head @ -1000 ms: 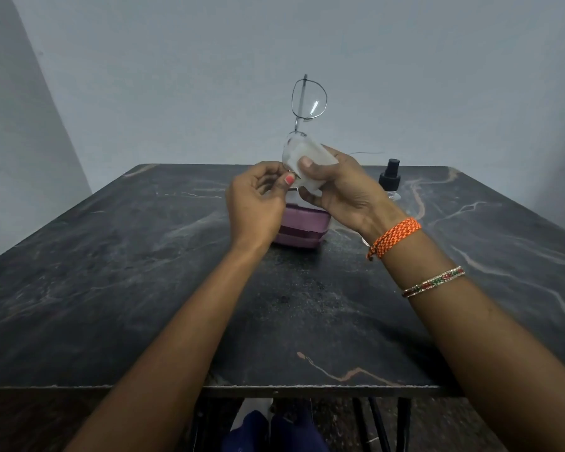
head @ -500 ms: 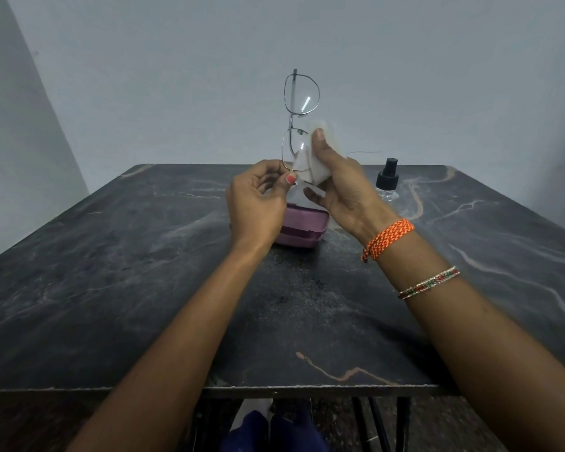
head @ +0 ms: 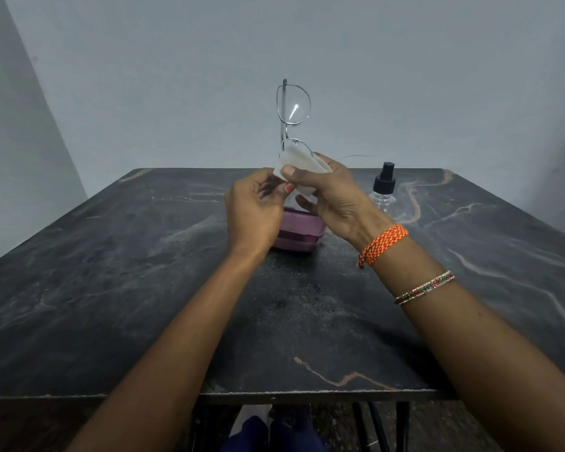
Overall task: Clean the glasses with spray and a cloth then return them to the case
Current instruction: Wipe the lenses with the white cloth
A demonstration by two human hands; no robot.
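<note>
Thin metal-framed glasses point(head: 292, 106) stand on end above the table, one lens up and clear, the other lens down. My left hand point(head: 253, 212) pinches the frame at its lower end. My right hand point(head: 335, 199) pinches a white cloth point(head: 299, 164) around the lower lens, thumb on the near side. A purple glasses case point(head: 302, 233) lies shut on the dark marble table point(head: 144, 272), just beneath and behind both hands. A clear spray bottle point(head: 384, 190) with a black nozzle stands to the right of the case.
A plain grey wall rises behind the table. The table's front edge point(head: 274, 393) runs across the bottom, with metal legs and dark clothing below it. An orange thread band and a beaded bangle sit on my right wrist.
The cloth in my right hand has slid down over the lower lens, covering it again, after sitting higher half a second ago. The glasses stay upright in my left hand.
</note>
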